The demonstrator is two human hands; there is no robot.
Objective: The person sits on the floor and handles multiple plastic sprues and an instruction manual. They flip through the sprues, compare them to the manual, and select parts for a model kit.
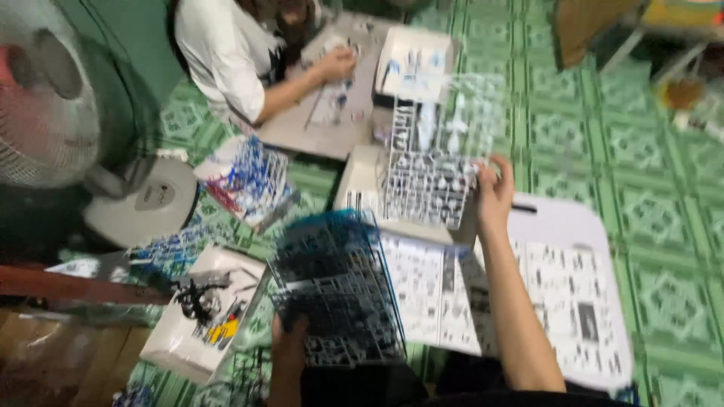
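Nearest you, your left hand (289, 341) is gripping the bottom edge of a stack of dark parts frames (335, 290), black and blue lattices tilting up over the instruction sheet (520, 298). Farther out, your right hand (492, 197) is pinching the right edge of a white parts frame (428, 188) above an open box (362, 181). Beyond, another person's hand (335, 64) is working on a board (332, 113).

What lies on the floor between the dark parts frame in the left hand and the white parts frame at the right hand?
In the head view, between the dark parts frame and the white parts frame lies an open instruction sheet.
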